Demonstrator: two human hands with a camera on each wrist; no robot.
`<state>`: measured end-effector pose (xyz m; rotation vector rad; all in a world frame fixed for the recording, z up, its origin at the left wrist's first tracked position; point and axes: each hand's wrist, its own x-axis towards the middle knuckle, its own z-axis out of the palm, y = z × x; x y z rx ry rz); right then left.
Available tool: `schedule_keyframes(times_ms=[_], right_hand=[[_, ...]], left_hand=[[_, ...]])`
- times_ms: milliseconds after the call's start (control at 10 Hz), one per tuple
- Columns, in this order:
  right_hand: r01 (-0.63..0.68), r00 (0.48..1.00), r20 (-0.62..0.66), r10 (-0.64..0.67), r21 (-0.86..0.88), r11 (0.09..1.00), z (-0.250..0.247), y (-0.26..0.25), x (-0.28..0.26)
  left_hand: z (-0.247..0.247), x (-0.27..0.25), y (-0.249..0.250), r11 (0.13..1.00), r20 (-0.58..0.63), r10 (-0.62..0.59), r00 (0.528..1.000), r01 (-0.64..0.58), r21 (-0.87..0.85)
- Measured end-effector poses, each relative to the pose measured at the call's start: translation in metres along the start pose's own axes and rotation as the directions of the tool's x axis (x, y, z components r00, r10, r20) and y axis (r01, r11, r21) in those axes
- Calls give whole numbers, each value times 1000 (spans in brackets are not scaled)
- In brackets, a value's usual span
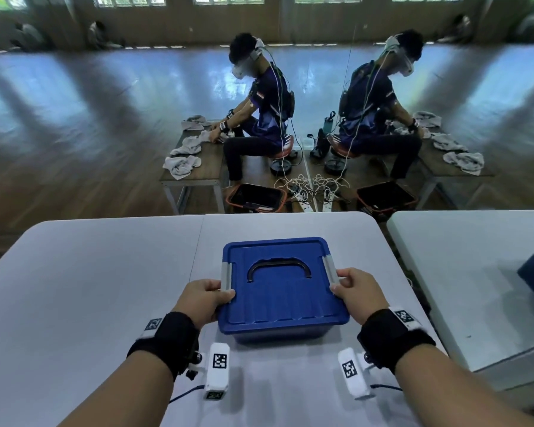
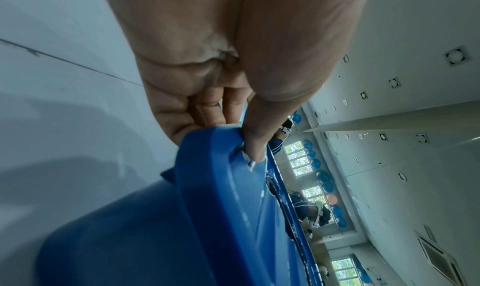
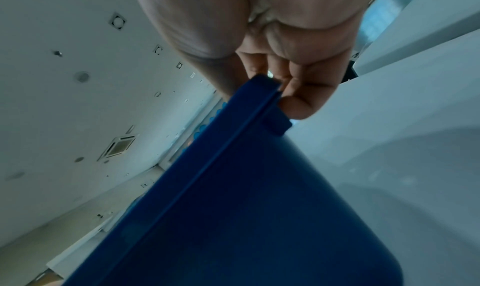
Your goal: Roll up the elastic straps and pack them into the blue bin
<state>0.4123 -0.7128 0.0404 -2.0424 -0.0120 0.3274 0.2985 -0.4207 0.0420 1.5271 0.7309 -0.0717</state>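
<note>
I grip the lidded blue bin on the table, left hand and right hand with fingers curled under its rim; straps unseen. Next, I judge: release both grey latches evenly.

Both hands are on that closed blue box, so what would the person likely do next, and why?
Probably flip the grey latches open. The lid sits shut on the blue bin, left hand and right hand grip its sides at the latches, and no straps are visible.
</note>
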Motion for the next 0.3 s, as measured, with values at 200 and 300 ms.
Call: schedule_keyframes(times_ms=[200, 300], right_hand=[[8, 999, 48, -5, -67, 998, -7, 13, -29], [-157, 986, 81, 143, 221, 963, -14, 29, -62]], left_hand=[[-11, -14, -21, 996, -16, 76, 997, -75, 49], [-28, -43, -49, 999, -52, -10, 999, 13, 46]])
